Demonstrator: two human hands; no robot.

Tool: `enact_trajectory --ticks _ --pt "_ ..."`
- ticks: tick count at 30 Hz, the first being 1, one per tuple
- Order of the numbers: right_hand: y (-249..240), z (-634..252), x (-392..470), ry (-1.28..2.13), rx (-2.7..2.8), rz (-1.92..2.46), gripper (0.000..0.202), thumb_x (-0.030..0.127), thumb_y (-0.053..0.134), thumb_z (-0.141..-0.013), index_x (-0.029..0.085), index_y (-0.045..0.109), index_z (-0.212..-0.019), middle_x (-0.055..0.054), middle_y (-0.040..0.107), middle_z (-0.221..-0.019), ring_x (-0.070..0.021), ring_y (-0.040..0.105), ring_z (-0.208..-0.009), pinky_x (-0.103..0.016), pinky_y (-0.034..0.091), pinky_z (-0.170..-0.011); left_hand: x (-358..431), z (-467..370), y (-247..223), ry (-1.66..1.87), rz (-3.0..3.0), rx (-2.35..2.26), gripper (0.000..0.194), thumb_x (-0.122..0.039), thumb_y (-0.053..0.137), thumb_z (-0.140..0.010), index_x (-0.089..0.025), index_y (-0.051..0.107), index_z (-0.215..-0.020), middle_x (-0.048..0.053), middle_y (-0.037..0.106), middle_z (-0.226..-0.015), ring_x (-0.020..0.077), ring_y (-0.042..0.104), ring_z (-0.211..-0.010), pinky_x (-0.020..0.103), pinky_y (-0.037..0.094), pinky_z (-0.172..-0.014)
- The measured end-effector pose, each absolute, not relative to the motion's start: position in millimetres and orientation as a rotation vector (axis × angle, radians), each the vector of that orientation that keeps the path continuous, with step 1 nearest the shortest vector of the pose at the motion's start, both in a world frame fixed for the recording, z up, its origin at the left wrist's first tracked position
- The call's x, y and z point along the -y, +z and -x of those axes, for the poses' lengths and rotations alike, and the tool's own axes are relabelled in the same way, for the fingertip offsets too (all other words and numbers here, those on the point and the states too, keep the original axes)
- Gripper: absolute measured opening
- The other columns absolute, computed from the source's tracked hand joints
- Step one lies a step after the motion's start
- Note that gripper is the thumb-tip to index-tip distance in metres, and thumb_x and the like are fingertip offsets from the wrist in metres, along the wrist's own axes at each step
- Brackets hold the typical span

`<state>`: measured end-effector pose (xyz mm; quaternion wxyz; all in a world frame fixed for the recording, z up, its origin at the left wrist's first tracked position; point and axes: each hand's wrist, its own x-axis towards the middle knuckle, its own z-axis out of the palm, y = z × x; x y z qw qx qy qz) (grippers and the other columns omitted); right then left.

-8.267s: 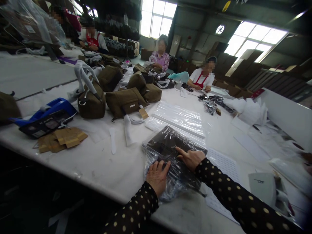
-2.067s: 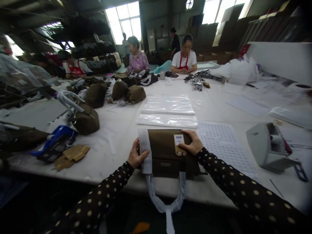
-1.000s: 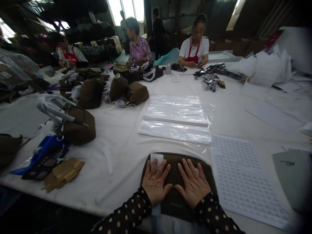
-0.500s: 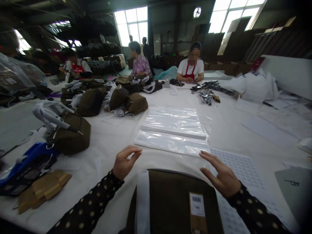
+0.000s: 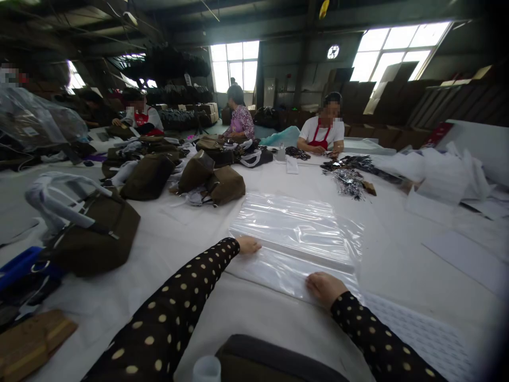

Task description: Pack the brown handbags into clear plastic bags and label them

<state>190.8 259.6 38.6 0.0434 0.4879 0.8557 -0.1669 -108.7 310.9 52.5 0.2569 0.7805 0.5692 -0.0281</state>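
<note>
A stack of clear plastic bags point(image 5: 290, 223) lies flat on the white table in front of me. My left hand point(image 5: 249, 244) rests on the stack's left part, its fingers stretched out over the plastic. At the near edge, right of the middle, my right hand point(image 5: 326, 287) has its fingers curled down on a plastic bag; the fingertips are partly hidden. Close to my body lies a dark olive handbag point(image 5: 270, 361), cut off by the lower picture edge, with a pale wrapped handle point(image 5: 207, 369) at its left.
An olive handbag point(image 5: 99, 233) with wrapped handles stands left, near brown cardboard point(image 5: 35, 342). More bags point(image 5: 226, 185) are heaped beyond. Metal hardware point(image 5: 348, 180) and white paper point(image 5: 445, 175) lie right, above a printed sheet point(image 5: 421, 334). A co-worker point(image 5: 324, 130) sits opposite.
Both hands have moved forward from above the near handbag onto the plastic bags. The view has tilted up, so the near handbag now shows only at the bottom.
</note>
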Motion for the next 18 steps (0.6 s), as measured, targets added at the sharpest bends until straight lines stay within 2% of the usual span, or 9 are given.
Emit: enact_trajectory --ticks 2,5,7,9,11,13,15,16,18 --pt "45.9 -192.7 -270.8 -0.515 -2.58 -1.506 0.029 0.025 0.036 -0.087 0.018 0.065 -0.086 -0.009 0.067 -0.084 -0.0218 0.061 -0.08 -0.031 0.043 -0.071 -309.3 109.8 68.0 -0.067 -2.133 -1.522 0.037 -0.038 0.038 -0.087 -0.015 0.062 -0.071 0.005 0.063 -0.072 0.0151 0.056 -0.064 0.026 0.042 -0.064" --pt "59.2 -200.3 -287.6 -0.535 -2.581 -1.509 0.029 0.023 0.037 -0.086 0.019 0.064 -0.078 -0.006 0.067 -0.078 -0.0195 0.061 -0.074 -0.029 0.041 -0.066 -288.5 111.7 92.0 0.041 -2.236 -1.509 0.04 -0.048 0.053 -0.077 -0.015 0.058 -0.099 0.008 0.061 -0.098 0.0204 0.056 -0.088 0.028 0.041 -0.076" --pt "69.0 -206.0 -294.8 -0.536 -2.606 -1.502 0.03 0.022 0.037 -0.086 0.02 0.064 -0.074 -0.004 0.067 -0.075 -0.0177 0.06 -0.071 -0.028 0.039 -0.065 -269.4 114.1 102.3 0.136 -2.405 -1.511 0.041 -0.043 0.059 -0.074 -0.015 0.055 -0.104 0.011 0.057 -0.104 0.024 0.052 -0.096 0.032 0.039 -0.082" --pt "77.6 -208.2 -297.7 -0.504 -2.624 -1.484 0.028 0.019 0.039 -0.085 0.021 0.063 -0.072 -0.002 0.066 -0.071 -0.0157 0.059 -0.067 -0.026 0.039 -0.064 -255.7 117.6 105.5 0.187 -2.535 -1.513 0.02 -0.03 0.052 -0.082 -0.015 0.059 -0.093 0.01 0.059 -0.093 0.0228 0.054 -0.09 0.032 0.039 -0.079" --pt "83.6 -204.4 -297.5 -0.402 -2.612 -1.448 0.021 0.017 0.046 -0.081 0.021 0.063 -0.07 0.0 0.066 -0.068 -0.0151 0.06 -0.066 -0.025 0.039 -0.062 -253.3 121.5 102.6 0.185 -2.541 -1.533 0.017 -0.021 0.047 -0.085 -0.015 0.06 -0.077 0.007 0.06 -0.079 0.0188 0.056 -0.076 0.029 0.039 -0.069" --pt "86.3 -195.6 -296.0 -0.285 -2.581 -1.414 0.01 0.019 0.056 -0.076 0.021 0.062 -0.068 -0.001 0.066 -0.067 -0.0169 0.061 -0.068 -0.025 0.04 -0.059 -261.6 124.3 96.4 0.192 -2.496 -1.559 0.016 -0.028 0.057 -0.079 -0.016 0.058 -0.068 0.004 0.06 -0.073 0.0165 0.056 -0.069 0.026 0.037 -0.061" --pt "86.5 -185.6 -295.1 -0.192 -2.569 -1.406 0.006 0.024 0.064 -0.072 0.019 0.061 -0.071 -0.004 0.067 -0.072 -0.0205 0.062 -0.071 -0.027 0.04 -0.058 -275.0 125.4 90.3 0.219 -2.45 -1.6 0.028 -0.039 0.07 -0.066 -0.016 0.055 -0.062 0.001 0.058 -0.066 0.0156 0.054 -0.063 0.024 0.034 -0.055" --pt "86.2 -181.4 -295.2 -0.16 -2.571 -1.406 0.008 0.024 0.065 -0.072 0.018 0.06 -0.074 -0.005 0.067 -0.076 -0.0217 0.063 -0.073 -0.027 0.04 -0.058 -281.4 125.5 88.0 0.237 -2.426 -1.62 0.034 -0.045 0.072 -0.061 -0.017 0.053 -0.061 0.0 0.056 -0.061 0.0152 0.052 -0.06 0.023 0.032 -0.053" --pt "85.8 -175.5 -296.2 -0.089 -2.56 -1.409 0.009 0.022 0.064 -0.073 0.017 0.059 -0.079 -0.007 0.067 -0.081 -0.0232 0.063 -0.074 -0.028 0.041 -0.058 -289.9 125.1 85.0 0.284 -2.381 -1.655 0.039 -0.053 0.066 -0.065 -0.018 0.05 -0.059 -0.002 0.052 -0.055 0.0142 0.049 -0.056 0.023 0.029 -0.05"
